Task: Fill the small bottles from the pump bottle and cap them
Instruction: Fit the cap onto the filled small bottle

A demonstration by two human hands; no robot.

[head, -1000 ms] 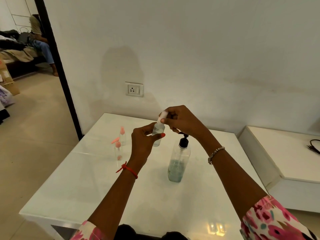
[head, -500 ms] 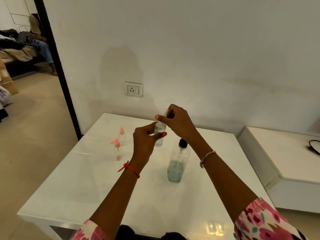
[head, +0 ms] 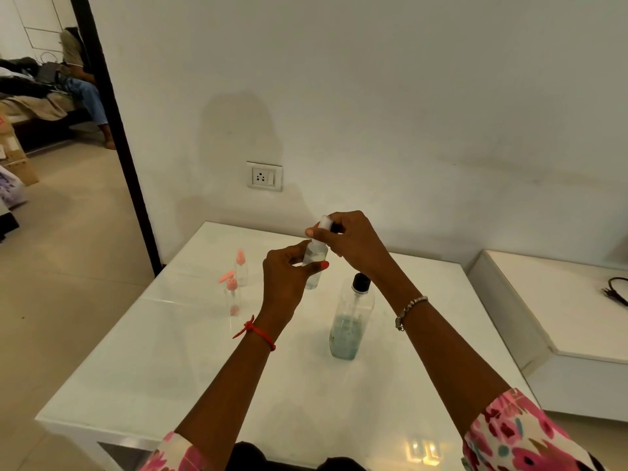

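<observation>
Head view. Held small bottle (head: 314, 263) upright above the far middle of the table (head: 170, 368) — lifted clear of the surface. Gripped its clear body in left hand (head: 289, 277), fingers and thumb curled round it. Pinched white cap (head: 324, 223) at the bottle's top in right hand (head: 353, 243), fingers curled over it; could not tell how far the cap was seated. Observed some clear liquid inside the held bottle.

Found pump bottle (head: 350, 321) upright on the table, right of and nearer than the held bottle, under the right forearm — black top, bluish liquid in its lower part. Found two pink-topped bottles (head: 241, 266) upright on the table to the left, close together, well apart from the hands.

Noted wall socket (head: 264, 176) on the far wall, and low white bench (head: 560, 317) to the right with dark cable (head: 615, 290) on it.
</observation>
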